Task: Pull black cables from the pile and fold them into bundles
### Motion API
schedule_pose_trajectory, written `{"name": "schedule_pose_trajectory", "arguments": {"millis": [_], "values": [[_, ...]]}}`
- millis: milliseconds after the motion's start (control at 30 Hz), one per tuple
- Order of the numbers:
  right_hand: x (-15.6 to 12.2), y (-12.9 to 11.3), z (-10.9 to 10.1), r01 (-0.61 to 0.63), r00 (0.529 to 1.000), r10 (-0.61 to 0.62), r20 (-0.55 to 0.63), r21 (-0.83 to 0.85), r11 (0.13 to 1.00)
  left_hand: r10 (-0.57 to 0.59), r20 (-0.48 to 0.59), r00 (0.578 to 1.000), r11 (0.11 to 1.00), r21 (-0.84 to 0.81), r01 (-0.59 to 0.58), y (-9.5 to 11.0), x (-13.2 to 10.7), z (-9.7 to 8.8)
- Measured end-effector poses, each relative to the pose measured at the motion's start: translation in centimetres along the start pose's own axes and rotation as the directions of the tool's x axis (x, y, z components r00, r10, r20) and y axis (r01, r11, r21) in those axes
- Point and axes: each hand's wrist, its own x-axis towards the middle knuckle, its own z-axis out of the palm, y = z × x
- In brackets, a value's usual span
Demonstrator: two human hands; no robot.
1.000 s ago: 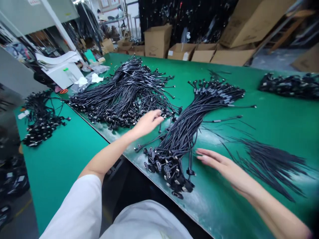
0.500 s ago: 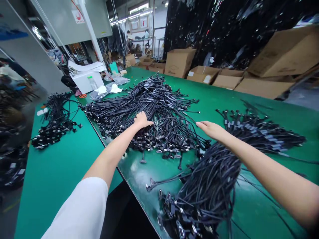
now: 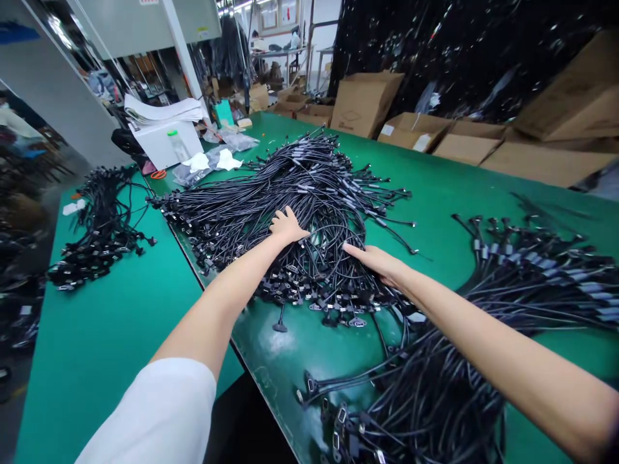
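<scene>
While both hands rest on it, the main lot enters first: one loose heap of black connector cables (image 3: 309, 193), lying mid-table on a green work mat (image 3: 435, 193), its plug ends massed along the near side.

Left hand (image 3: 288, 227): open, palm down, fingers spread on top of the heap, holding nothing.
Right hand (image 3: 374, 261): open, fingers extended and close together, tips on the heap's right flank, holding nothing.

Handling note: flat, open palms suit this tangle, since hooked fingers would likely catch on the plug ends. Loops are best eased apart gently, as a pull on one cable end would likely drag others with it.

Edges and room: the mat's near edge (image 3: 258, 393) runs close to the heap's lower left side. One lone connector (image 3: 279, 325) lies on bare mat just below the heap. A second cable bundle (image 3: 435, 399) fills the lower right, near the right forearm (image 3: 503, 348). Open green surface remains behind and right of the heap, toward the cardboard cartons (image 3: 362, 106). Past the near edge, a smaller cable pile (image 3: 104, 232) lies on a separate green surface (image 3: 116, 361).
</scene>
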Motion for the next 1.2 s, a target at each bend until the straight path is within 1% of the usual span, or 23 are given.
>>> {"name": "schedule_pose_trajectory", "arguments": {"millis": [67,133,200,233,267,333,400,500,567,600,667,733,767,833,867,933,1000,1100,1200], "values": [[-0.5,0.4,-0.3,-0.013,1.000,0.013,0.022,0.003,1.000,0.012,-0.040,0.999,0.999,-0.029,-0.013,-0.6,-0.1,-0.1],[-0.9,0.8,-0.7,-0.018,1.000,0.018,0.015,-0.019,1.000,0.029,-0.098,0.995,0.999,-0.031,-0.032,-1.8,-0.1,-0.4],[-1.1,1.1,-0.8,0.017,1.000,-0.018,-0.019,-0.063,0.998,0.042,-0.200,0.979,0.999,0.019,-0.039,-3.1,0.1,-0.9],[-1.2,1.1,-0.5,0.042,0.999,-0.045,-0.032,-0.078,0.996,0.040,-0.234,0.972,0.999,0.044,-0.030,-3.8,0.2,-1.2],[-1.3,0.9,0.0,0.068,0.997,-0.072,-0.039,-0.083,0.994,0.035,-0.237,0.971,0.998,0.062,-0.020,-4.3,0.4,-1.5],[-1.4,0.4,2.1,0.115,0.992,-0.118,-0.040,-0.066,0.991,0.018,-0.161,0.987,0.996,0.085,-0.005,-5.4,1.0,-2.2],[-1.5,-0.2,5.2,0.154,0.988,-0.155,-0.022,-0.026,0.988,0.007,-0.068,0.998,0.993,0.115,0.001,-6.4,1.6,-3.0],[-2.1,-1.0,9.8,0.208,0.978,-0.210,0.021,0.065,0.976,0.008,-0.012,1.000,0.982,0.187,-0.006,-7.6,2.2,-4.0],[-2.5,-1.3,11.5,0.238,0.968,-0.245,0.047,0.125,0.963,-0.004,0.026,1.000,0.974,0.227,-0.002,-7.9,2.1,-4.3],[-2.6,-1.3,11.7,0.250,0.964,-0.261,0.058,0.150,0.957,0.005,0.032,0.999,0.970,0.243,-0.012,-7.8,1.9,-4.1],[-3.0,-1.1,11.0,0.265,0.950,-0.290,0.115,0.193,0.945,0.066,0.001,0.998,0.961,0.269,-0.064,-7.3,1.3,-3.5],[-3.3,-0.6,9.2,0.245,0.931,-0.289,0.222,0.206,0.947,0.154,-0.060,0.986,0.948,0.290,-0.130,-6.4,0.6,-2.5],[-3.4,-0.3,8.1,0.216,0.924,-0.263,0.277,0.190,0.958,0.181,-0.086,0.980,0.944,0.296,-0.148,-6.1,0.4,-2.1],[-3.7,0.5,6.0,0.156,0.914,-0.193,0.358,0.129,0.979,0.178,-0.116,0.977,0.943,0.302,-0.136,-5.6,0.3,-1.7],[-3.9,1.0,5.1,0.139,0.914,-0.166,0.371,0.098,0.985,0.164,-0.125,0.978,0.946,0.302,-0.120,-5.6,0.5,-1.8],[-4.2,1.9,4.0,0.147,0.916,-0.156,0.371,0.054,0.988,0.119,-0.120,0.986,0.951,0.299,-0.078,-5.9,1.1,-2.2],[-4.4,2.7,3.5,0.199,0.922,-0.186,0.341,-0.002,0.980,0.073,-0.090,0.993,0.957,0.288,-0.045,-6.5,1.7,-2.6],[-4.5,3.4,3.7,0.261,0.936,-0.224,0.271,-0.108,0.959,0.032,-0.047,0.998,0.965,0.260,-0.018,-7.3,2.2,-2.9],[-4.6,3.3,4.1,0.255,0.946,-0.221,0.236,-0.124,0.959,0.013,-0.045,0.999,0.975,0.223,-0.003,-7.7,2.7,-2.9]]}}
